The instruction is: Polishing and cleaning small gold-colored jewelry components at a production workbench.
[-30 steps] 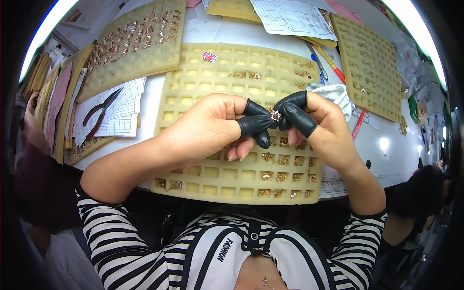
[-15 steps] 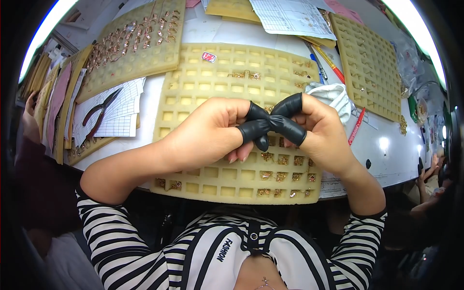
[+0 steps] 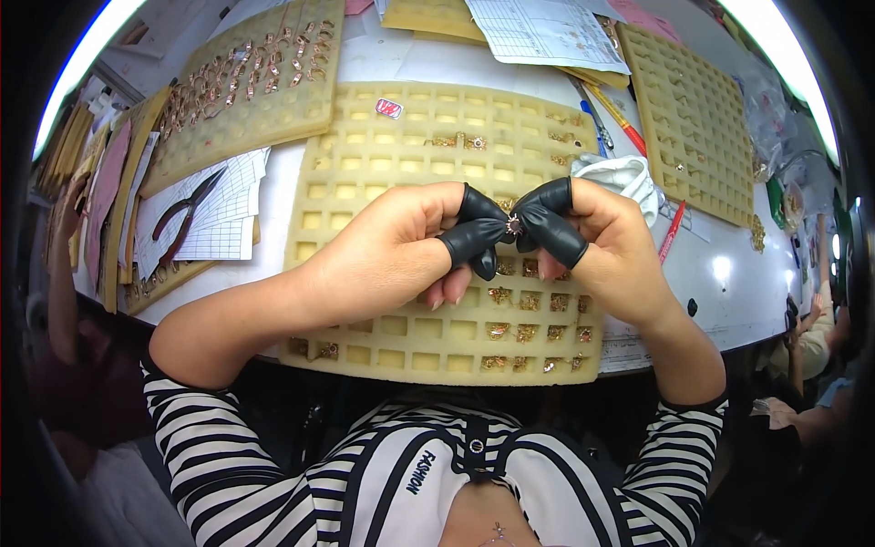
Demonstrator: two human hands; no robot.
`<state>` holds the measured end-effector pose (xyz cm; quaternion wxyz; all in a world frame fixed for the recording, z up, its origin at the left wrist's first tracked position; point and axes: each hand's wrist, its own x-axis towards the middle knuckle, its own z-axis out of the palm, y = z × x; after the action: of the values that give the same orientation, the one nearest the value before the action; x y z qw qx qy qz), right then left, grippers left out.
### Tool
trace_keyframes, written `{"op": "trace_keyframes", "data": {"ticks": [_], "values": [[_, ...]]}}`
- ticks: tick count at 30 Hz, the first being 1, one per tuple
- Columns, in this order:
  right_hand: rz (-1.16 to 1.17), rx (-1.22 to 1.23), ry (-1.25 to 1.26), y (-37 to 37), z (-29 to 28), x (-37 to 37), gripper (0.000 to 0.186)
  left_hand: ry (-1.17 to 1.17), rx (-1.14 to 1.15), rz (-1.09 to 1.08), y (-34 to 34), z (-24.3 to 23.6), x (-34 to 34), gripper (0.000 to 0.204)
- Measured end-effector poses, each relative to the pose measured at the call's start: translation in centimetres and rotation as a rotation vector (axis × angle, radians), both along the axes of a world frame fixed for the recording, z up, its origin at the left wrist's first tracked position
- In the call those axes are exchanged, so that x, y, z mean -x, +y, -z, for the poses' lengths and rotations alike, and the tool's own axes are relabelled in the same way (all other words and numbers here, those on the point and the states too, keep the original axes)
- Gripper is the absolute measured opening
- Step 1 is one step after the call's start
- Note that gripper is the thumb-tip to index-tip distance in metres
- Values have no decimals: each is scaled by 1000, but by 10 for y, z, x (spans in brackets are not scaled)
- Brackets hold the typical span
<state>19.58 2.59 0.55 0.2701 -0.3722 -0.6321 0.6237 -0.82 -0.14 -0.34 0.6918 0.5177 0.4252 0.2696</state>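
Over the yellow compartment tray (image 3: 387, 356), my left hand (image 3: 387, 232) and my right hand (image 3: 615, 237) meet, with black rubber covers on thumbs and forefingers. Between the fingertips shows a small round jewellery piece (image 3: 513, 224) with a dark centre and a gold-coloured, pronged rim. Both hands pinch it; its back is hidden by the fingers. Below them, several compartments hold small gold-coloured jewellery pieces (image 3: 530, 301). Farther up the tray lie more gold-coloured pieces (image 3: 456, 142) and a small red-and-white tag (image 3: 389, 108).
Dark-handled pliers (image 3: 187, 214) lie on gridded papers at the left, below a tray of rings (image 3: 251, 77). A whitish cloth (image 3: 620, 178), a red pen (image 3: 672, 232) and another compartment tray (image 3: 693, 118) are at the right. Other people's arms show at both edges.
My fingertips have parted slightly and turned, and the dark-centred jewellery piece now shows between them. Before, the black finger covers hid it.
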Motion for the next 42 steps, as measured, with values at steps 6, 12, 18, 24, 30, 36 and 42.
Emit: {"op": "trace_keyframes", "data": {"ticks": [6, 12, 18, 24, 30, 36, 42], "values": [[-15, -7, -5, 0, -1, 0, 10, -13, -18, -6, -1, 1, 0, 18], [-11, -11, 3, 0, 0, -1, 10, -8, -16, -4, -1, 1, 0, 19], [-13, -11, -2, 0, 0, -1, 11, -25, -15, -6, -1, 2, 0, 20], [-7, -25, -16, -1, -1, 0, 9, -36, -1, -18, -1, -2, -1, 17], [38, -265, -142, -2, -2, -4, 7, -3, -16, -1, 0, -2, -1, 19], [289, -1028, -410, 8, -18, -17, 6, 23, -38, -22, -2, -1, -2, 18], [284, -1134, -478, 12, -20, -27, 10, 37, -40, -16, -1, -1, -3, 17]]}}
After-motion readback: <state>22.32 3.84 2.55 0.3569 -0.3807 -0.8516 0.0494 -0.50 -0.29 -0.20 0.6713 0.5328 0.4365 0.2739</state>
